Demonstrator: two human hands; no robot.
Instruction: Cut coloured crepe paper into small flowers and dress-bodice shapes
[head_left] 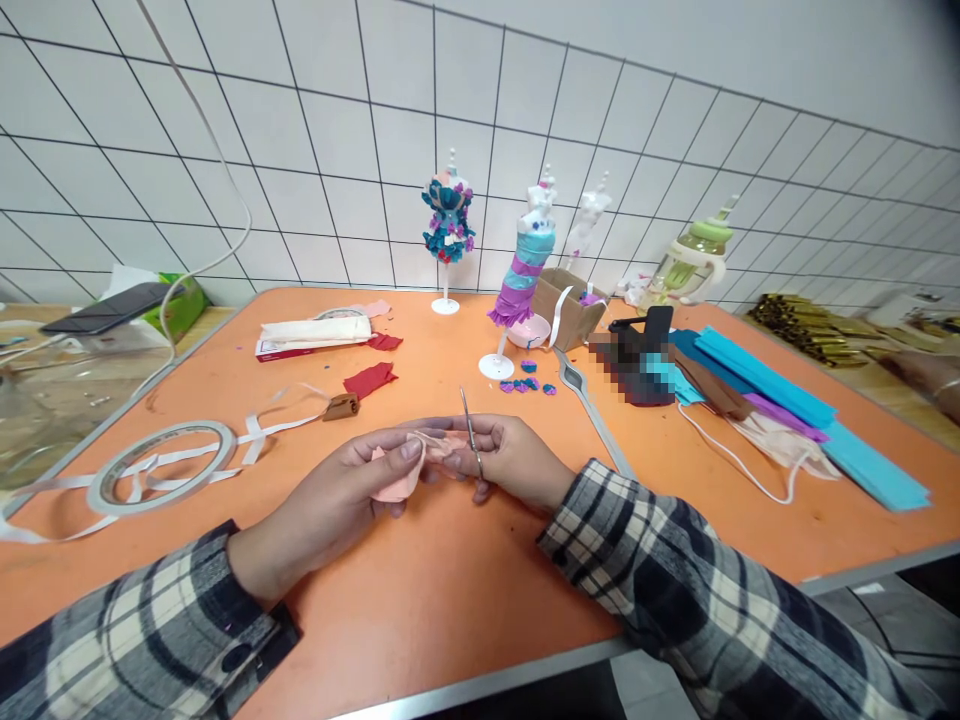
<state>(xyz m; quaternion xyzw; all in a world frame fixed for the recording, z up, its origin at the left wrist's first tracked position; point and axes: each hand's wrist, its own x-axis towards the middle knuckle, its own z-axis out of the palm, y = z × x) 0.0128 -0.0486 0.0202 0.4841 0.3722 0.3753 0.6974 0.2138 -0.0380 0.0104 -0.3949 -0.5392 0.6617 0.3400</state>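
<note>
My left hand (352,490) pinches a small piece of pale pink paper (401,478) just above the orange table (450,590). My right hand (510,455) is closed around small metal scissors (470,430), whose blades point up and away from me. The fingertips of both hands meet on the pink piece at the table's middle. Both forearms wear plaid sleeves.
A tape roll (161,465) with white strips lies at the left. Red scraps (369,379) and a brown scrap (343,407) lie ahead. Mini mannequins (448,225) (525,265) stand at the back beside a cardboard box (570,305). Blue crepe sheets (795,400) and a long metal tool (592,410) lie at the right.
</note>
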